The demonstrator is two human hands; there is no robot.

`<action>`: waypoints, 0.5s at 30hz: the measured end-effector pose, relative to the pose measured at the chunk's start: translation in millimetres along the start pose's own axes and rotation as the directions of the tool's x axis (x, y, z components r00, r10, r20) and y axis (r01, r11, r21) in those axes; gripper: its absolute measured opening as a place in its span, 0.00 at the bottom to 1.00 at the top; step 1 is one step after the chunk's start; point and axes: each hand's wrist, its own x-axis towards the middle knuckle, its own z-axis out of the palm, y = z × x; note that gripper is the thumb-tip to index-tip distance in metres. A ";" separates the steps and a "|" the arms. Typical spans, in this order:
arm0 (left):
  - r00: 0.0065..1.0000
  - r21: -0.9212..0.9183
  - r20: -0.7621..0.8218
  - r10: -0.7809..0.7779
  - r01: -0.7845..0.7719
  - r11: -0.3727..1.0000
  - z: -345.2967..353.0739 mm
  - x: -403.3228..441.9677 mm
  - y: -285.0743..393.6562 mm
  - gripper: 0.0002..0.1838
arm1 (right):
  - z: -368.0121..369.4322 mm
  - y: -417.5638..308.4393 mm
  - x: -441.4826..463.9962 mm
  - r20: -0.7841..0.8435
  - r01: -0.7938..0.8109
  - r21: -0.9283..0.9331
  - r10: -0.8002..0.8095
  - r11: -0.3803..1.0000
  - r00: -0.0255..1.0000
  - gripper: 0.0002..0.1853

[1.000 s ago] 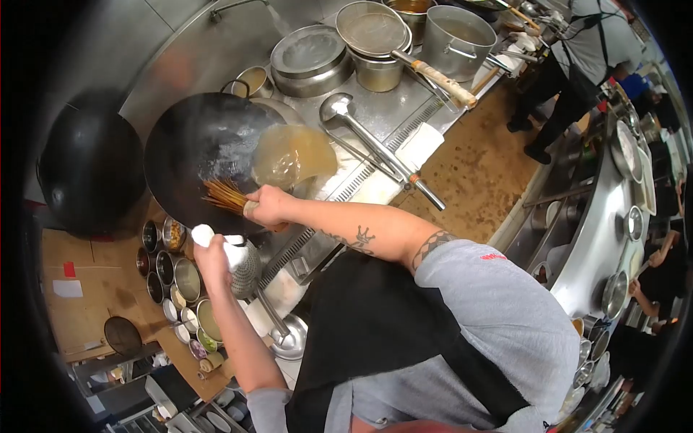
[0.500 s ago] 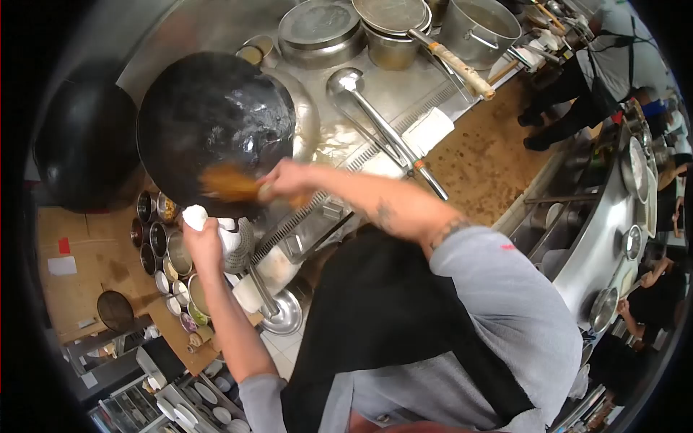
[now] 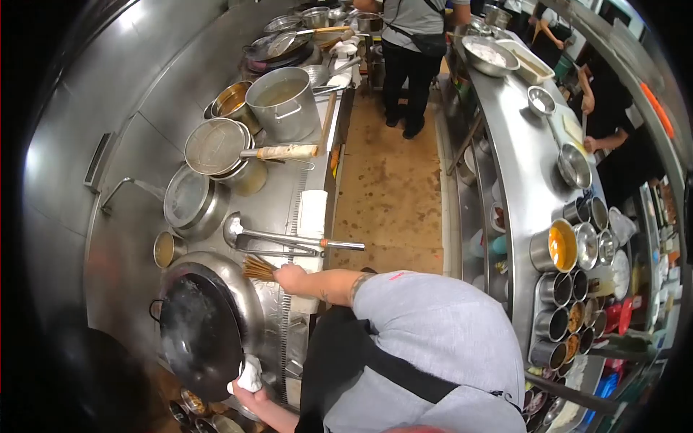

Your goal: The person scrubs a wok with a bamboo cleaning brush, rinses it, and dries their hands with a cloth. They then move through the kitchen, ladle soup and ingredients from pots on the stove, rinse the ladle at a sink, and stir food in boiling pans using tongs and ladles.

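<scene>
My right hand [image 3: 290, 278] is closed around a bamboo wok brush [image 3: 258, 268], whose bristles point left over the steel stove top. The brush is beside the tongs [image 3: 278, 252] and a long-handled ladle [image 3: 289, 238]. At the near edge of the black wok [image 3: 195, 346], my left hand [image 3: 250, 396] is closed on a folded white cloth [image 3: 251, 373]. The cloth lies against the wok's rim; whether a handle is under it is hidden. Steam rises from the wok, which looks wet and dark inside and sits tilted by a round steel burner rim [image 3: 249, 296].
A lidded pot [image 3: 189, 198], a strainer [image 3: 215, 146] on a pot and a tall stockpot [image 3: 281, 105] line the stove. A folded white towel [image 3: 312, 213] lies on its edge. Across the brown floor [image 3: 390, 195], a person stands ahead; a steel counter [image 3: 498, 144] runs along the right.
The view has turned right. My right hand has carried the brush out of the wok to beside the ladle and tongs. The left hand still grips the cloth at the wok's edge.
</scene>
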 end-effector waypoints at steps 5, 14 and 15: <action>0.989 -0.186 0.133 -0.066 0.091 0.978 35.7 38.7 11.5 0.16 | -32.9 24.8 -22.9 -0.356 0.023 0.031 -0.010 0.999 0.934 0.13; 0.967 -0.461 0.161 -0.195 0.249 0.852 69.6 64.5 10.2 0.11 | -54.7 153.7 -74.6 -0.068 -0.222 0.136 0.233 0.966 0.970 0.24; 0.967 -0.466 0.113 -0.227 0.253 0.848 84.8 50.7 17.4 0.10 | -64.7 141.9 -78.3 0.047 -0.241 0.117 0.237 0.964 0.970 0.27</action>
